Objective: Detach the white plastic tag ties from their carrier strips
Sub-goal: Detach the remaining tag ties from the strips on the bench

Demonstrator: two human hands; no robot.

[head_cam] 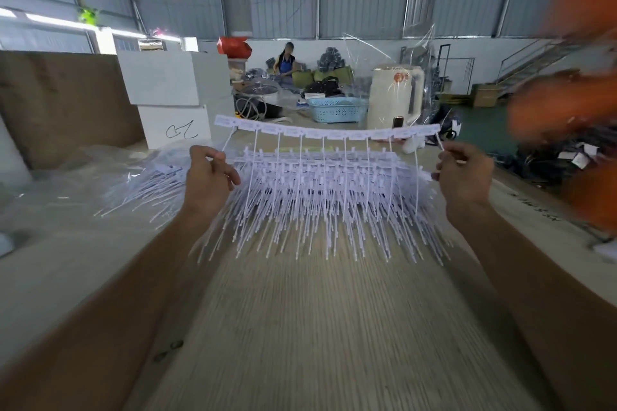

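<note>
Above the tabletop [317, 327], left hand [208, 177] and right hand [465, 175] each pinch an end of a strip of ties [329, 133]; light, springy plastic, best gripped near the tags, looks like.

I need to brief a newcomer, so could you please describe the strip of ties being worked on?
Start at the big white heap of ties on the table. The strip of ties hangs above it, its ends pinched by the left hand and right hand. Unlike the heap, it is lifted, one single row.
</note>
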